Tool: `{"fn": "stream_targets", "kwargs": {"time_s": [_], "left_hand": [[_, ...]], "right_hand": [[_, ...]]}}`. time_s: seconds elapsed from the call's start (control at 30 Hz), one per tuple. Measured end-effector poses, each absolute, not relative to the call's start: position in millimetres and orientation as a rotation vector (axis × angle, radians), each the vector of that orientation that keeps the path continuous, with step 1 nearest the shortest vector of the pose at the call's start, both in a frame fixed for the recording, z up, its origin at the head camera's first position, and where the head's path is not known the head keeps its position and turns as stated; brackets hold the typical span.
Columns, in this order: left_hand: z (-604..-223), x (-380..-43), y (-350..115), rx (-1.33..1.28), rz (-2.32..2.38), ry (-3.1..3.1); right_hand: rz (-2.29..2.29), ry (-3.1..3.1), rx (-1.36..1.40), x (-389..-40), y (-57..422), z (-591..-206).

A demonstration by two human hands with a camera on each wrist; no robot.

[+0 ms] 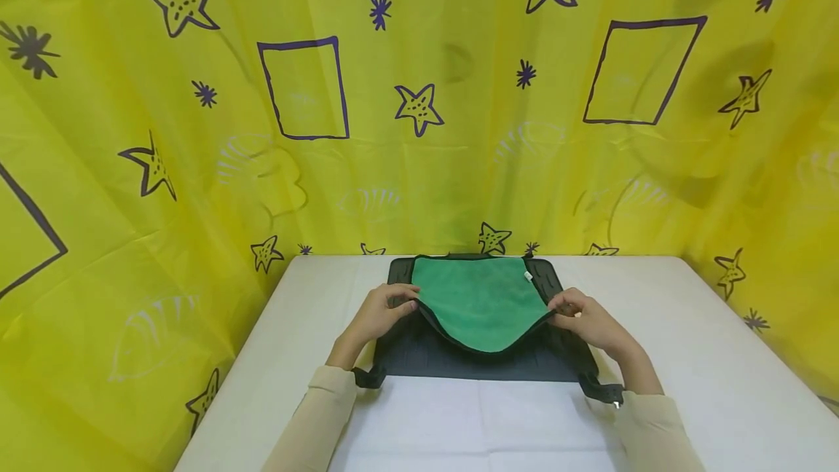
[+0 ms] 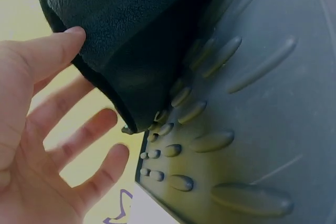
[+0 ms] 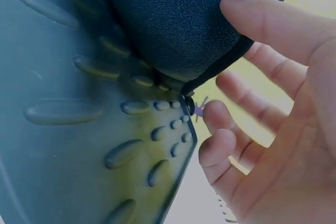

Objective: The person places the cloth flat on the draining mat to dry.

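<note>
A green towel (image 1: 481,301) with a dark edge binding and a small white tag lies over the far part of a black ribbed rubber mat (image 1: 485,368). My left hand (image 1: 383,312) pinches the towel's near left corner between thumb and fingers. At the near right corner, my right hand (image 1: 585,319) pinches the cloth likewise. Between the hands the near edge sags in a curve over the mat. Both wrist views show the cloth (image 2: 126,30) lifted above the raised oval ribs, thumb on its face, and the lower fingers (image 3: 218,114) spread apart from it.
The mat rests at the far edge of a white table (image 1: 714,355). Behind it hangs a yellow curtain (image 1: 459,181) printed with stars and squares. A black strap (image 1: 370,377) circles each wrist near the beige sleeves (image 1: 321,414).
</note>
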State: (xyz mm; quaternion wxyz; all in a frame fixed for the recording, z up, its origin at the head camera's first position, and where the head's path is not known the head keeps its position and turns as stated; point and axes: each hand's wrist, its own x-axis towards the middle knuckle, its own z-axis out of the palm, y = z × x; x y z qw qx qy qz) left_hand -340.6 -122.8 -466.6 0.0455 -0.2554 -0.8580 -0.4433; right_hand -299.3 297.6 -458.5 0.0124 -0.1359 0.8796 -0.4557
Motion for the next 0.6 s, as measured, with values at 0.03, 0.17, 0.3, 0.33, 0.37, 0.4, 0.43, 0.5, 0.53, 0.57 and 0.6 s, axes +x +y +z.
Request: {"fn": "stream_targets", "kwargs": {"time_s": [0.03, 0.17, 0.3, 0.33, 0.37, 0.4, 0.43, 0.5, 0.53, 0.57, 0.6], "left_hand": [[-466.4, -340.1, -122.8, -0.784, -1.362, -2.628], [-467.0, -339.0, -122.6, -0.809, -1.369, -2.653], [-468.3, -338.8, -122.1, -0.832, -1.357, -2.653], [-468.7, -338.8, -122.1, -0.836, -1.356, -2.655], [-469.1, -338.7, -121.9, -0.842, -1.352, -2.66], [-469.3, -338.5, -121.8, -0.846, -1.352, -2.669], [-469.5, -338.2, -121.8, -0.851, -1.352, -2.681], [-469.8, -337.6, -121.7, -0.864, -1.344, -2.711], [-469.9, -337.3, -121.6, -0.875, -1.343, -2.728], [-470.0, -337.3, -121.5, -0.892, -1.338, -2.744], [-470.1, -337.3, -121.4, -0.907, -1.325, -2.763]], "right_hand": [[-1.423, 2.747, -0.453, -299.9, 297.9, -459.5], [-1.418, 2.742, -0.5, -300.9, 297.4, -462.0], [-1.412, 2.71, -0.511, -300.7, 294.2, -462.4], [-1.41, 2.695, -0.503, -300.7, 293.3, -462.6], [-1.399, 2.682, -0.508, -300.7, 292.4, -462.7], [-1.387, 2.667, -0.514, -300.7, 291.7, -462.7], [-1.377, 2.652, -0.509, -300.7, 291.2, -462.9], [-1.362, 2.631, -0.496, -300.6, 290.4, -463.1], [-1.354, 2.625, -0.488, -300.5, 290.3, -463.1], [-1.344, 2.623, -0.493, -300.6, 290.4, -463.0], [-1.342, 2.623, -0.485, -300.6, 290.6, -462.9]]}}
